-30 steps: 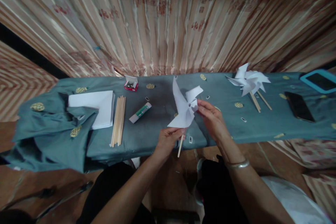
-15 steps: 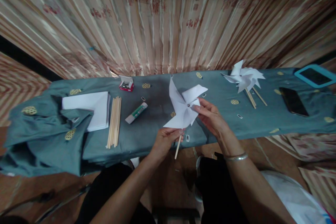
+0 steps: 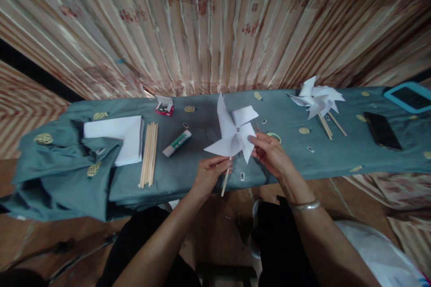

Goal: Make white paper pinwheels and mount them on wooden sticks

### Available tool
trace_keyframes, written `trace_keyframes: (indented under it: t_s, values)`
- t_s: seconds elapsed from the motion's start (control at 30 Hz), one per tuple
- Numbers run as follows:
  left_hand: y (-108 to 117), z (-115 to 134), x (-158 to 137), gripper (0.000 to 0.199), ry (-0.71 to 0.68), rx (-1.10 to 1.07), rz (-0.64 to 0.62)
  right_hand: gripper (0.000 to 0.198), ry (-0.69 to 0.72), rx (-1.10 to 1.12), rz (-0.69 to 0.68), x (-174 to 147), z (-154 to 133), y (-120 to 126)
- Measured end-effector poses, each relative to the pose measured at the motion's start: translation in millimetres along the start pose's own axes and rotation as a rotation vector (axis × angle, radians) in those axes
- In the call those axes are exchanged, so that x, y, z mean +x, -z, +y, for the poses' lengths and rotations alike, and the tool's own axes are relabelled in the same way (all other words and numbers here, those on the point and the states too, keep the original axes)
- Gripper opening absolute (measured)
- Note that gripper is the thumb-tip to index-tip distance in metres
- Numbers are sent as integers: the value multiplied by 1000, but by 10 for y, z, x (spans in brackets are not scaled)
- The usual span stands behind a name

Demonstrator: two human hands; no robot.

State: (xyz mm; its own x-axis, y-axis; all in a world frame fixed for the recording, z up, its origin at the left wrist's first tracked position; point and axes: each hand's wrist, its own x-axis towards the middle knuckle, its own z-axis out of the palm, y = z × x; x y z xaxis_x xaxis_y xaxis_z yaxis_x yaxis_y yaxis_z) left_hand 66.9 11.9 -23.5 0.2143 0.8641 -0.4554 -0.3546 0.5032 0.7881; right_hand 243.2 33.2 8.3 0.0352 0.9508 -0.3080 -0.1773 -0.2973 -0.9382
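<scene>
A white paper pinwheel is held up over the front half of the table, its blades spread around a small pin head at the centre. My left hand is closed around its wooden stick just below the blades. With thumb and fingers, my right hand pinches the edge of the right-hand blade. Behind that hand shows a pale green loop, perhaps a scissors handle, mostly hidden.
Finished pinwheels lie at the back right, near a dark phone and a blue-framed tablet. To the left are a glue stick, wooden sticks, folded white paper and a small red box of pins.
The pinwheel has turned a little, and my right hand has moved slightly lower along its right blade. The green loop behind that hand has come into sight. The view has shifted slightly.
</scene>
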Motion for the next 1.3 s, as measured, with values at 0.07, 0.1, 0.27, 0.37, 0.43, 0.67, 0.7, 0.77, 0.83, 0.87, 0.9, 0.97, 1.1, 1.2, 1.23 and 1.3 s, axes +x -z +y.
trace_keyframes:
  t_s: [0.07,0.1,0.27,0.37,0.43,0.67,0.7,0.77,0.83,0.87,0.9,0.97,1.1,1.2,1.23,1.3]
  values:
    - [0,-3,4,40,10,-6,1,32,-18,12,23,4,3,4]
    - [0,-3,6,40,16,-12,0,31,-27,22,24,4,6,5]
    - [15,16,21,36,7,-59,-10,32,-77,50,-73,-26,28,-15]
    - [39,46,40,34,-50,-47,-13,33,-97,62,-150,-55,60,-51]
    - [58,78,57,32,-104,-36,0,34,-119,72,-190,-77,87,-84]
    - [112,229,98,27,-204,-62,56,31,-149,-129,-330,-157,171,-253]
    - [113,244,97,27,-215,-66,63,31,-156,-156,-360,-166,186,-283]
    - [110,265,92,27,-228,-70,73,29,-177,-188,-395,-182,224,-346]
    - [103,273,83,26,-226,-70,74,30,-179,-212,-402,-194,270,-403]
    - [101,273,78,26,-223,-68,71,30,-172,-222,-397,-198,293,-427]
    - [101,271,74,25,-221,-64,68,30,-161,-229,-390,-199,314,-445]
    - [107,264,66,26,-214,-47,62,30,-135,-230,-374,-198,337,-463]
    - [137,242,51,30,-192,30,66,30,-71,-237,-341,-186,316,-448]
    - [156,218,41,26,-180,63,50,30,-29,-264,-319,-188,300,-439]
    - [160,209,39,26,-173,67,40,30,-24,-275,-318,-191,299,-437]
    - [164,197,36,26,-167,73,30,31,-15,-302,-330,-192,292,-414]
